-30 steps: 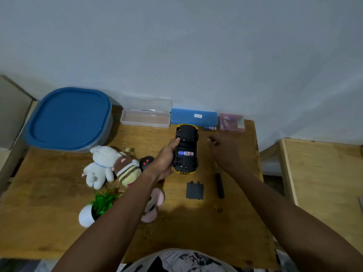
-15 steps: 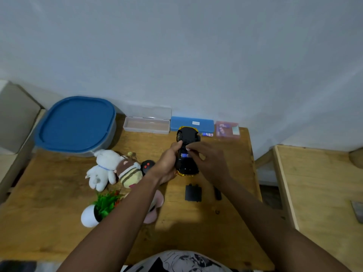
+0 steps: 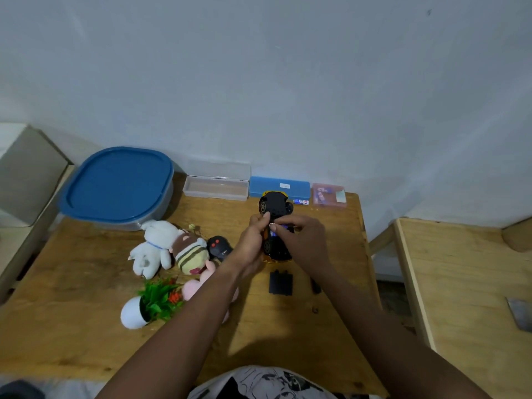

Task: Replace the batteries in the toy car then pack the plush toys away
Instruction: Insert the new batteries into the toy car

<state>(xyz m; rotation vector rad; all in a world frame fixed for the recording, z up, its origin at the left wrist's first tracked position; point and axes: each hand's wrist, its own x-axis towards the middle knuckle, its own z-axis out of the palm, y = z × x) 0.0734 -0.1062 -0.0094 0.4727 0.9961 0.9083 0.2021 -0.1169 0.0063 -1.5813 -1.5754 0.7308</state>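
The yellow and black toy car (image 3: 275,207) lies upside down near the table's far edge. My left hand (image 3: 252,246) grips its left side. My right hand (image 3: 302,240) reaches over the open battery bay, with fingertips on a battery there. The black battery cover (image 3: 280,283) lies on the table just below the car. A white plush (image 3: 154,244), a brown striped plush (image 3: 190,251) and a pink plush (image 3: 194,286) lie together to the left. A loose battery (image 3: 301,201) rests beside the car's far end.
A big container with a blue lid (image 3: 118,185) stands at the back left. A clear case (image 3: 216,188), a blue case (image 3: 279,187) and a pink box (image 3: 328,195) line the wall. A black remote (image 3: 218,247), a small potted plant (image 3: 149,305) and a screwdriver (image 3: 315,286) are on the table.
My right hand moved from the table's right side onto the car's battery bay and stays there. My left hand has kept its hold on the car.
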